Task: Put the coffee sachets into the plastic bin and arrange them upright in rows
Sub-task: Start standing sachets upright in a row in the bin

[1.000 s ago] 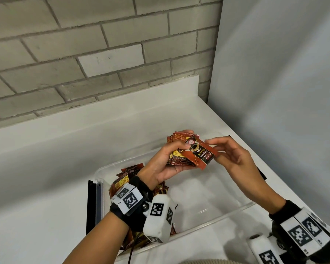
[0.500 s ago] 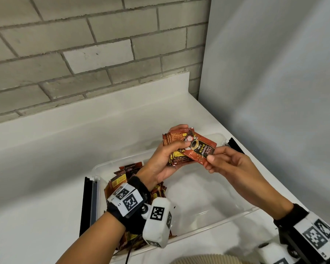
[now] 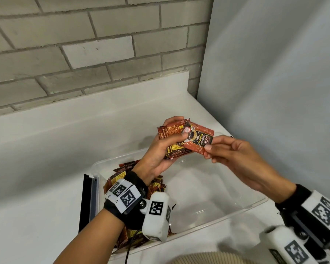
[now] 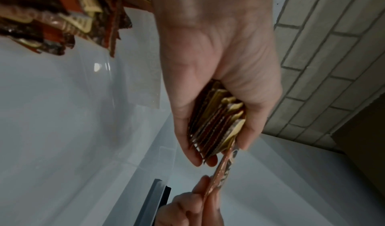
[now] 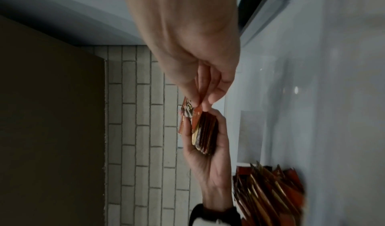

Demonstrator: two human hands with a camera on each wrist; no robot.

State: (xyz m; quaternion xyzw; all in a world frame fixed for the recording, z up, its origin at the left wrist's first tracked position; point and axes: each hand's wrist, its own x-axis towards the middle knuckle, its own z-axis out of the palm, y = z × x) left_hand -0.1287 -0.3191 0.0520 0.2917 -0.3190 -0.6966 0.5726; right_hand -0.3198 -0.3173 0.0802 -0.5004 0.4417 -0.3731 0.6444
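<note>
My left hand (image 3: 176,130) grips a stack of coffee sachets (image 3: 170,130) above the far side of the clear plastic bin (image 3: 246,210). On top of the stack lies a red sachet (image 3: 198,138) at a slant, face up. My right hand (image 3: 211,144) pinches its near right corner between thumb and fingers. In the left wrist view the stack (image 4: 216,127) shows edge-on in my palm, and the red sachet (image 4: 220,172) sticks out toward the right hand's fingers (image 4: 198,196). More sachets (image 3: 118,176) stand packed at the bin's left end, partly hidden by my left wrist.
The bin sits on a white counter (image 3: 36,187) in a corner, with a brick wall (image 3: 84,54) behind and a grey panel (image 3: 274,92) on the right. A black and grey strip (image 3: 88,199) lies along the bin's left side. The bin's right half holds no sachets.
My right hand has shifted from the top sachet's right edge to its near corner and now pinches it. The sachet has turned a little. The left hand still holds the stack.
</note>
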